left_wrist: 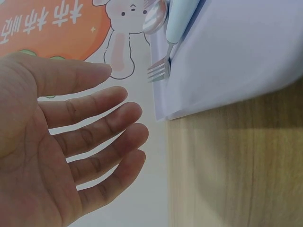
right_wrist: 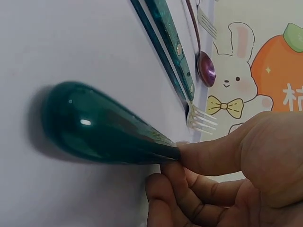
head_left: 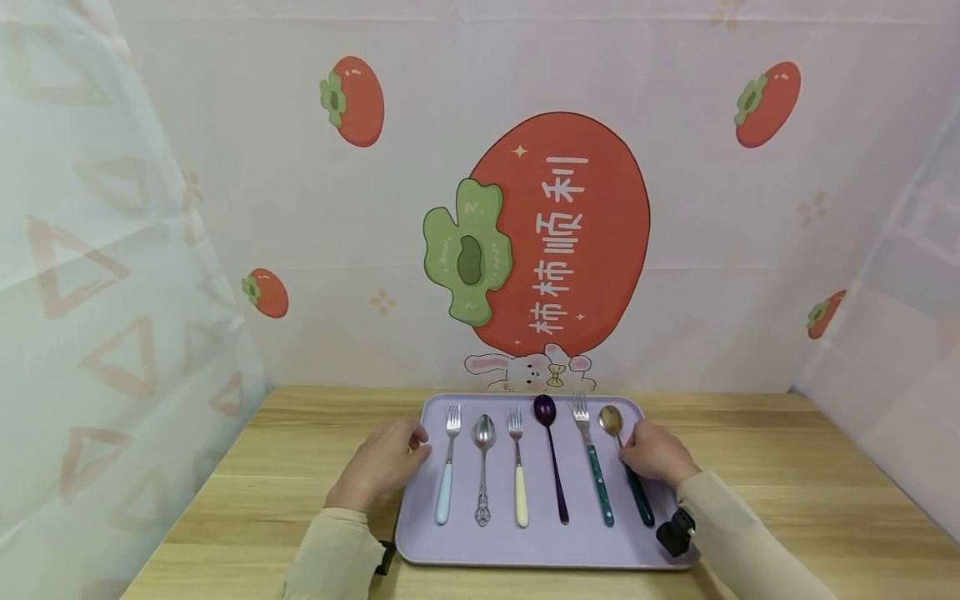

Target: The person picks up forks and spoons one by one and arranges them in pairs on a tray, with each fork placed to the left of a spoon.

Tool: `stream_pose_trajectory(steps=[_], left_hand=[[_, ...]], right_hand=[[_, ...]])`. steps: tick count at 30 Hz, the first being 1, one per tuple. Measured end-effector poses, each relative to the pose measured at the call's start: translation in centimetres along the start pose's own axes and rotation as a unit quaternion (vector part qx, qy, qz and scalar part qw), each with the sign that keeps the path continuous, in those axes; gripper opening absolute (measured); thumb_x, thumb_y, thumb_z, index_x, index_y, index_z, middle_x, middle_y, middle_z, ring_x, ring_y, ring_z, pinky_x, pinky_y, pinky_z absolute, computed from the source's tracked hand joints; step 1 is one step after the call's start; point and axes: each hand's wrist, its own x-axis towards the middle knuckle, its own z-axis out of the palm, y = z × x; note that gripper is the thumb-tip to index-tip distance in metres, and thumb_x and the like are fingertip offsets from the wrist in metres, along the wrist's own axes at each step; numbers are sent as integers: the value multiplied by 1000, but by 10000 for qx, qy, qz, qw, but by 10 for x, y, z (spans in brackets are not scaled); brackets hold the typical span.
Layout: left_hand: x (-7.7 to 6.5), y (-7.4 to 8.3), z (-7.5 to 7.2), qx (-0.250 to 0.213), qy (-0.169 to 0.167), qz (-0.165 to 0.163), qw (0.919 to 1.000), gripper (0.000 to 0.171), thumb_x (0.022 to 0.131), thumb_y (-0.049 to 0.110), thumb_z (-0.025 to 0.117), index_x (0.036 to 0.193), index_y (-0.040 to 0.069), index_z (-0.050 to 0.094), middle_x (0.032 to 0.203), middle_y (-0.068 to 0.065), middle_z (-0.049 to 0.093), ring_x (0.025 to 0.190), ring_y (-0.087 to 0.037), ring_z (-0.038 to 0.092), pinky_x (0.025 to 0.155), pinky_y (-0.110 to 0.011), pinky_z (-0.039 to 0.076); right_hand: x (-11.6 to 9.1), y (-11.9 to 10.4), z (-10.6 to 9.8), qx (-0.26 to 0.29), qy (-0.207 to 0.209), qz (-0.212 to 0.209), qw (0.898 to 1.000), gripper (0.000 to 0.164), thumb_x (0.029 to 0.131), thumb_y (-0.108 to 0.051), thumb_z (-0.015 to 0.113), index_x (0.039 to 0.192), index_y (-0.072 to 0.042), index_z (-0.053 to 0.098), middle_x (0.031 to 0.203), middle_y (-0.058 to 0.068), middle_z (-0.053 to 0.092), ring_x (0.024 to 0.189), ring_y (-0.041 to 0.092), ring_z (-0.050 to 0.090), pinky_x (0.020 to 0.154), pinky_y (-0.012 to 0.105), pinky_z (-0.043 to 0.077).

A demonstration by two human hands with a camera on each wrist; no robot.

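Note:
On a lilac tray, cutlery lies in a row. My right hand pinches the neck of the green-handled spoon at the row's right end; its glossy dark green handle fills much of the right wrist view. Just left of it is a fork with a teal handle. My left hand hovers by the tray's left edge, fingers apart and loosely bent, holding nothing. Nearest to it is the fork with a light blue handle.
Between the outer pieces lie an ornate silver spoon, a fork with a cream handle and a purple spoon. The tray stands on a wooden table. Behind is a cloth backdrop with printed persimmons; a curtain hangs at left.

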Motion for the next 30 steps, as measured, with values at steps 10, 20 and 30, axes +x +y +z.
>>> stream_pose_trajectory(steps=[10, 20, 30], left_hand=[[0, 1, 0, -13, 46, 43, 10000, 12, 92, 10, 70, 101, 2, 71, 91, -6, 65, 83, -19, 60, 73, -38, 53], [0, 1, -1, -25, 86, 101, 9999, 11, 91, 10, 71, 100, 3, 71, 90, -5, 65, 82, -19, 60, 73, -38, 53], [0, 2, 0, -65, -7, -3, 10000, 14, 92, 11, 70, 103, 3, 70, 93, -6, 65, 84, -19, 60, 73, -37, 54]], right_hand=[[-3, -5, -3, -175, 53, 76, 9998, 19, 87, -8, 64, 70, -4, 56, 64, 6, 51, 55, 19, 52, 50, 28, 36], [-4, -9, -5, -347, 115, 252, 9990, 11, 84, -6, 63, 77, -2, 57, 68, 9, 53, 59, 22, 55, 51, 31, 39], [-2, -10, -6, -426, 66, 400, 9983, 11, 85, -7, 65, 84, 1, 58, 72, 11, 54, 63, 25, 56, 53, 33, 41]])
